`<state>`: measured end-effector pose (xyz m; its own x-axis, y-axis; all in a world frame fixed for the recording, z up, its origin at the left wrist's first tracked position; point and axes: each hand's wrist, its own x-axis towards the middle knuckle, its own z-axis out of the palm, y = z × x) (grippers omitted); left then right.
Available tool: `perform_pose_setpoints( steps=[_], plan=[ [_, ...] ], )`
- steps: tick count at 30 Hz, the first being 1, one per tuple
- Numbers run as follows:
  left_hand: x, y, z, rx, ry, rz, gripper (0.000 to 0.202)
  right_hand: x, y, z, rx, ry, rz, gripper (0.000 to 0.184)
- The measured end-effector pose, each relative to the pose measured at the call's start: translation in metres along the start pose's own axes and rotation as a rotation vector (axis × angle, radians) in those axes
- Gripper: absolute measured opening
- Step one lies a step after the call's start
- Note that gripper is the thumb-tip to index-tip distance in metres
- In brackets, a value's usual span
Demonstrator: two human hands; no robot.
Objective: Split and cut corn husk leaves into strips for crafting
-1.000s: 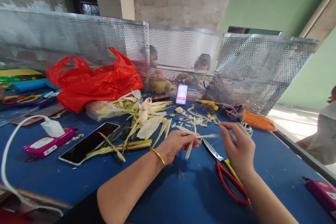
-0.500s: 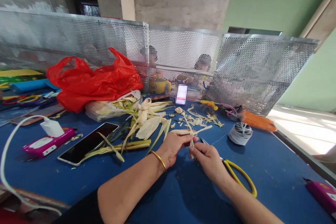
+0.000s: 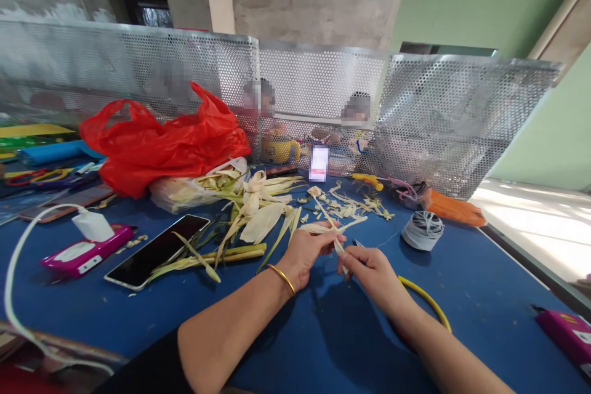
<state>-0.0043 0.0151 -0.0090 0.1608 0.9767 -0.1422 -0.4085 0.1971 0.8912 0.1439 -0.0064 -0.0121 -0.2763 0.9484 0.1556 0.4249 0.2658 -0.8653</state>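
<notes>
Pale corn husk strips (image 3: 339, 249) cross one another between my two hands, just above the blue table. My left hand (image 3: 305, 253), with a gold bangle at the wrist, pinches them where they cross. The fingers of my right hand (image 3: 369, 271) are closed on the lower end of a strip. Yellow-handled scissors (image 3: 427, 297) lie under my right forearm, mostly covered by it. To the right stands a ball of grey-white string (image 3: 422, 231), and a thin thread runs from it toward my hands. A pile of corn husks (image 3: 263, 215) lies beyond my left hand.
A red plastic bag (image 3: 166, 144) sits at the back left. In front of it lie a black phone (image 3: 159, 252) and a magenta device (image 3: 87, 251) with a white plug. An orange pouch (image 3: 455, 208) rests at right. A perforated metal screen (image 3: 323, 80) closes the back; people sit behind it.
My right hand has shifted slightly right and down, and the strip between my hands now slants more. My right forearm covers more of the scissors.
</notes>
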Motion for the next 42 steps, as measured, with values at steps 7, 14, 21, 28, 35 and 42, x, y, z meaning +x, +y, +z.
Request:
perform_pose_setpoints(
  steps=[7, 14, 21, 28, 35, 42],
  plan=[
    [-0.006, 0.008, -0.001, 0.111, -0.167, -0.163, 0.036, 0.008, 0.003, -0.008, 0.45, 0.343, 0.202, 0.04],
    [-0.008, -0.003, 0.005, 0.219, -0.145, -0.123, 0.036, 0.009, 0.004, -0.007, 0.493, 0.403, 0.167, 0.041],
    [-0.006, 0.001, 0.002, 0.173, 0.001, -0.129, 0.044, 0.012, 0.008, -0.012, 0.529, 0.418, 0.284, 0.046],
    [-0.006, 0.006, 0.001, -0.009, -0.054, -0.176, 0.061, 0.007, 0.012, 0.001, -0.098, 0.143, 0.045, 0.038],
    [-0.001, 0.033, -0.018, -0.018, -0.421, -0.292, 0.064, 0.004, 0.005, -0.015, -0.384, 0.07, -0.106, 0.037],
    [-0.003, 0.007, -0.003, 0.268, -0.146, -0.102, 0.034, 0.0, 0.003, -0.014, -0.664, 0.054, -0.22, 0.033]
  ],
)
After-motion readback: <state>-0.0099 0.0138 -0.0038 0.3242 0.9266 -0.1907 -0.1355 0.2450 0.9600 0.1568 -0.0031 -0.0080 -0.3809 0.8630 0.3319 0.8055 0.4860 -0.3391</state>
